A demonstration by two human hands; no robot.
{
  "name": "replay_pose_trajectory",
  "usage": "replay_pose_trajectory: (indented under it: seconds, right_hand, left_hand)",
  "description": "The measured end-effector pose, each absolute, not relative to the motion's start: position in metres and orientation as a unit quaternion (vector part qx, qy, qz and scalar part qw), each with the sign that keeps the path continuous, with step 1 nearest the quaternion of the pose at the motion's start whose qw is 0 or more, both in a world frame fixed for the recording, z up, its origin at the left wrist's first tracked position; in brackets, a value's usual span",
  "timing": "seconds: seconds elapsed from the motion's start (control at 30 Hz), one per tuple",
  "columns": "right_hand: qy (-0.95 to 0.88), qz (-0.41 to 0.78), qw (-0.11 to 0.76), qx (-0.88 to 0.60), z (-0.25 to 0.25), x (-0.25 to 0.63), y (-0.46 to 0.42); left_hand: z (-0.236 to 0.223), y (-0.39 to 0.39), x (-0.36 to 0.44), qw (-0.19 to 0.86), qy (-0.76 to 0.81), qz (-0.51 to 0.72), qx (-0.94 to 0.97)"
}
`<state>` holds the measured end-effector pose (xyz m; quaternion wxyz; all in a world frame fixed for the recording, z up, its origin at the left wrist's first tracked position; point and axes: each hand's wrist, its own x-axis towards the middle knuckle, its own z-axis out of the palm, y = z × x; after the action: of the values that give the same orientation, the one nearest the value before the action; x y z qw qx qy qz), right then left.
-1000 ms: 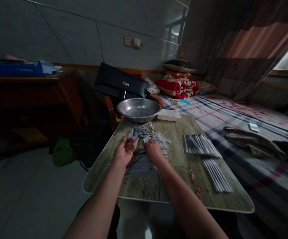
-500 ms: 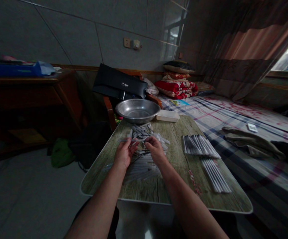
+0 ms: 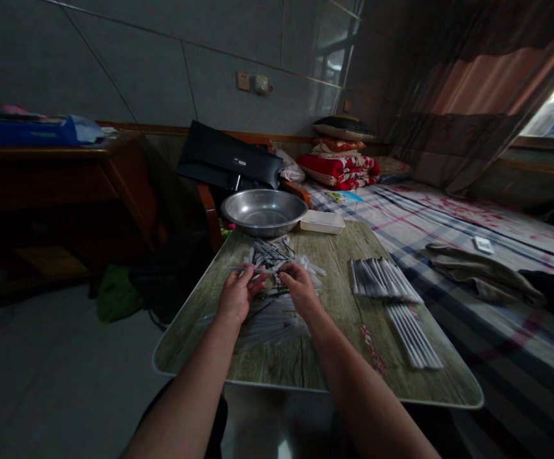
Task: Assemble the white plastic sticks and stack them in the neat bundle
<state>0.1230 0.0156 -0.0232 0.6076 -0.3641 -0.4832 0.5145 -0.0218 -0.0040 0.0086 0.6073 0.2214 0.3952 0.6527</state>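
Slender white-and-grey plastic rods [image 3: 271,258] lie in a loose, criss-crossed heap at the middle of a wood-grain worktop [image 3: 338,280] with a pale rim, directly in front of the person and within easy reach of both arms. Their exact material is hard to tell at this distance. Over the heap, the left hand [image 3: 236,296] and right hand [image 3: 300,290] are held close together, palms down and fingers partly curled. A single rod [image 3: 252,269] lies crosswise between them, seemingly pinched by the fingertips of both, with its free end reaching past the left hand. Neither hand is spread wide, and this two-handed hold keeps the rod raised and apart from the tangle beneath it.

Two neat bundles of parallel rods [image 3: 380,279] [image 3: 413,335] lie toward the right edge of the worktop, their ends roughly aligned, well apart from the heap and so kept from mixing with it. A round stainless-steel basin [image 3: 264,212] and a shallow white plastic tray [image 3: 322,222] sit at the far end of the worktop, beyond the hands' working area. A rumpled olive cloth [image 3: 482,273] rests on a plaid-sheeted bed [image 3: 472,217] to the right of the worktop.
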Motion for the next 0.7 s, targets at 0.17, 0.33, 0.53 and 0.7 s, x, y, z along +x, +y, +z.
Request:
replay_pose_trajectory:
  seconds: [0.17,0.33,0.53,0.7]
  right_hand:
    - [-0.499,0.495,0.598,-0.385,-0.0285,0.1237,0.0187]
    - [-0.554,0.441,0.567,-0.420,-0.0324,0.1265,0.0203]
    - [-0.657,0.279,0.496,-0.495,-0.0269,0.1287,0.0125]
    - [-0.659,0.239,0.480,-0.528,-0.0250,0.1276,0.0131]
  left_hand:
    - [0.0095,-0.0044,-0.0216,0.620,0.395,0.646,0.205]
    - [0.0087,-0.0052,-0.0218,0.617,0.390,0.646,0.222]
    - [0.0085,-0.0064,-0.0201,0.622,0.389,0.642,0.225]
    - [0.0097,-0.0085,-0.0164,0.634,0.374,0.632,0.242]
